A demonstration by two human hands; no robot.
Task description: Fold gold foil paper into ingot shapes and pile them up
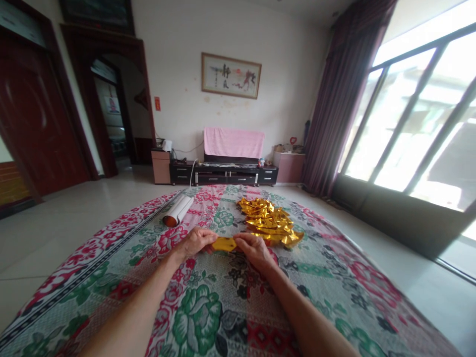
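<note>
A small piece of gold foil paper [224, 244] is stretched between my two hands, above the middle of the flowered tablecloth [201, 317]. My left hand [198, 241] pinches its left end between thumb and fingers. At the right end, my right hand [255, 248] grips it the same way. The paper looks folded into a narrow strip; its finer creases are too small to make out. Just beyond my right hand lies a pile of folded gold foil pieces [269, 220], shiny and pointed. A white roll [179, 210] with an orange-brown open end rests beyond my left hand.
The round table's far edge curves in front of a black TV cabinet [226, 173]. A pink cloth [234, 142] covers the thing on that cabinet. Purple curtains [334, 99] and large windows stand at the right, a dark red door [40, 114] at the left.
</note>
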